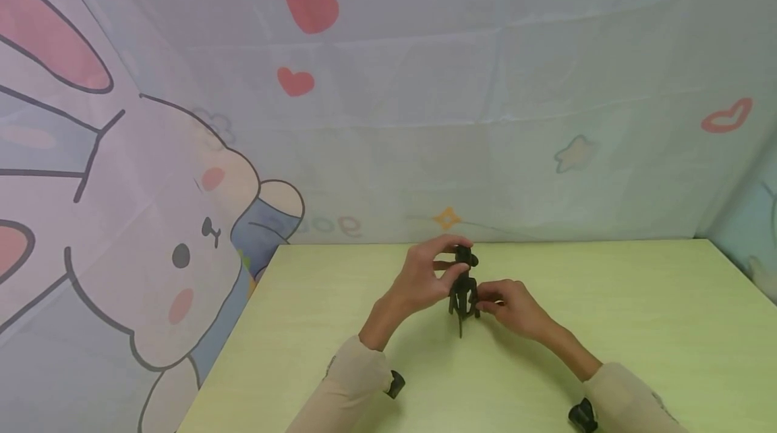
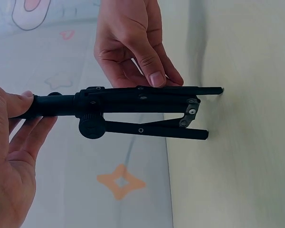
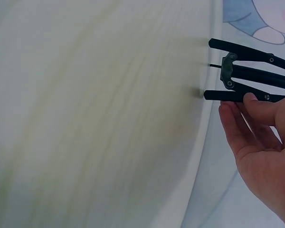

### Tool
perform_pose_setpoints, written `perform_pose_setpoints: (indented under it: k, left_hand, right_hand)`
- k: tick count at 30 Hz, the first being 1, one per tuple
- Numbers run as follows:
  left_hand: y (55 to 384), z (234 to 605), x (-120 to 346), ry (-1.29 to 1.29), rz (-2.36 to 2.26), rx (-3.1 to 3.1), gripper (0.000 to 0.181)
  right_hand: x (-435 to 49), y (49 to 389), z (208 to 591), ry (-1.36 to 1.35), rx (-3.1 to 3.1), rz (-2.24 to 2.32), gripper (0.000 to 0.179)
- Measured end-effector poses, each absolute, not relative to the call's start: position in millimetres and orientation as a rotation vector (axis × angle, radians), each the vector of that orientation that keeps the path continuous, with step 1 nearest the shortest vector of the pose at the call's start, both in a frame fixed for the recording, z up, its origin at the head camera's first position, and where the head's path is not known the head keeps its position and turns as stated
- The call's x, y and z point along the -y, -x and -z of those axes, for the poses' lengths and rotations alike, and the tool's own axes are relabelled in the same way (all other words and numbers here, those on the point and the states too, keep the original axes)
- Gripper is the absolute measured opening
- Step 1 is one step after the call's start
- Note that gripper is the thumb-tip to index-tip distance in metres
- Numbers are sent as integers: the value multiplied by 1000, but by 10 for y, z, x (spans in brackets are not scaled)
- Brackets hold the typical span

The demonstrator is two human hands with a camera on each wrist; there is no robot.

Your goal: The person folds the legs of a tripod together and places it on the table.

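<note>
A small black tripod stands upright, or nearly so, over the table, its legs partly folded in. My left hand grips its top section between thumb and fingers. Lower down, my right hand pinches one of the legs. In the left wrist view the tripod's column, side knob and hinged legs show clearly. The right wrist view has the right thumb and fingers on the near leg, close to its foot. Whether the feet touch the table is hard to tell.
The pale yellow-green table extends around both hands. Behind it hangs a printed cloth with hearts, and a large cartoon rabbit fills the left side. Black wrist cameras sit at both sleeves.
</note>
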State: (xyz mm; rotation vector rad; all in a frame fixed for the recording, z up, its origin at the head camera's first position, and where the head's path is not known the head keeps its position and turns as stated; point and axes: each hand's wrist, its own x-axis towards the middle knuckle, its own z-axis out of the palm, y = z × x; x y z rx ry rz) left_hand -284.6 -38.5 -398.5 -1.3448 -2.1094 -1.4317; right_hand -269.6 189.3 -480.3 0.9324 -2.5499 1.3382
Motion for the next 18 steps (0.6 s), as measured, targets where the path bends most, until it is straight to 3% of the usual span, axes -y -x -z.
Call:
perform_pose_setpoints:
  k: [18]
  left_hand:
    - [2851, 4000, 352, 1337, 1464, 2110, 31]
  right_hand:
    - [-1907, 2668, 4806, -878, 2561, -1434, 13]
